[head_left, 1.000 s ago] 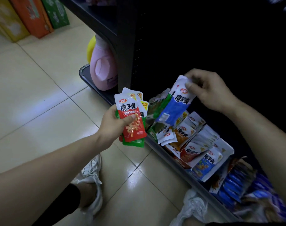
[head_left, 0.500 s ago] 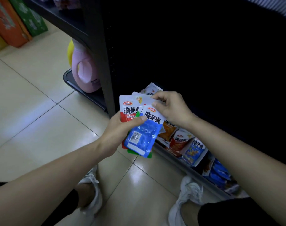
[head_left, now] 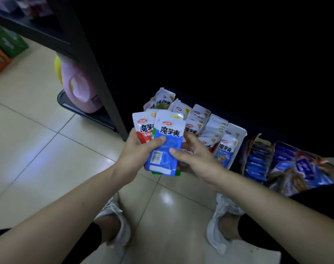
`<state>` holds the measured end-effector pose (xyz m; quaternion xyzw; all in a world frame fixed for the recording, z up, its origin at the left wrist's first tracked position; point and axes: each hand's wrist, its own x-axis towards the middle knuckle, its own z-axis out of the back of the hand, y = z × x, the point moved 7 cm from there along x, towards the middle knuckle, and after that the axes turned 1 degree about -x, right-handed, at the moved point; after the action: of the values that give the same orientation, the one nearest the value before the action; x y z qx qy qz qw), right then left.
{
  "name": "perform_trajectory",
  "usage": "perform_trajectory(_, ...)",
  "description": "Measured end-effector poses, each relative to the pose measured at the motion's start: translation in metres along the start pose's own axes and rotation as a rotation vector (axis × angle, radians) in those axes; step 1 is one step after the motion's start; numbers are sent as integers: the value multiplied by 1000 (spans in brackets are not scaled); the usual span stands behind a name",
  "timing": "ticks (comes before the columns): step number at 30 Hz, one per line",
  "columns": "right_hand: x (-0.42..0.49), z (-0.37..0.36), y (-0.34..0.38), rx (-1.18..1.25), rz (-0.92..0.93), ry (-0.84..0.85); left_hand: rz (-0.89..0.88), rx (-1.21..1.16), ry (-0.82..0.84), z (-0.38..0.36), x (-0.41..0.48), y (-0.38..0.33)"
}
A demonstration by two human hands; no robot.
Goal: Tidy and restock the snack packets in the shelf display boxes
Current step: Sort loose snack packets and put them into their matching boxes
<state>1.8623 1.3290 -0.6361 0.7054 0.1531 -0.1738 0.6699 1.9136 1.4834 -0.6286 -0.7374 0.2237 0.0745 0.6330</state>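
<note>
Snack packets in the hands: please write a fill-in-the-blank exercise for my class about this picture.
The left hand grips a stack whose front packet is ___. The packet behind it is white and ___. The right hand touches the front packet with its ___.
Missing: blue; red; thumb.

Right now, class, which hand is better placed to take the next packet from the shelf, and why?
Right, probably. The left hand holds the packet stack, blue packet in front. The right hand, fingers loose, thumbs that packet and lies nearer the display boxes.
</note>
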Motion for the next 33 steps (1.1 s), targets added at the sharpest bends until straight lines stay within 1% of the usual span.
perform_trajectory(1,-6,-5,-8,78,-13,13,28,25,23,-6,-2,7)
perform_trajectory(3,-16,-8,-22,198,-39,-25,126,31,59,-18,-7,24)
perform_trajectory(5,-26,-3,-35,207,-56,-80,229,48,103,-29,-13,38)
perform_trajectory(6,-30,1,-39,178,-41,-104,239,81,137,-36,-16,41)
perform_trajectory(8,-38,10,-42,103,0,-146,185,136,186,-51,-23,40)
perform_trajectory(9,-42,14,-42,87,15,-165,140,150,175,-56,-25,39)
perform_trajectory(11,-48,22,-40,75,49,-198,41,206,115,-65,-28,40)
perform_trajectory(13,-55,36,-42,79,54,-229,1,229,47,-72,-29,44)
perform_trajectory(15,-61,55,-49,125,27,-251,-6,222,2,-77,-28,47)
perform_trajectory(17,-67,73,-58,193,4,-269,-4,202,-6,-84,-27,46)
perform_trajectory(22,-78,114,-86,294,-42,-344,106,165,93,-109,-23,58)
perform_trajectory(23,-81,123,-92,305,-55,-378,117,178,80,-112,-21,61)
perform_trajectory(25,-86,145,-104,328,-80,-479,122,217,3,-115,-15,63)
perform_trajectory(27,-95,171,-112,372,-97,-624,86,284,-40,-123,-4,63)
perform_trajectory(29,-102,196,-119,422,-92,-746,1,378,-41,-137,10,60)
perform_trajectory(31,-106,215,-121,447,-77,-812,-100,456,-48,-154,24,58)
perform_trajectory(33,-108,228,-122,450,-68,-841,-212,580,-72,-174,38,60)
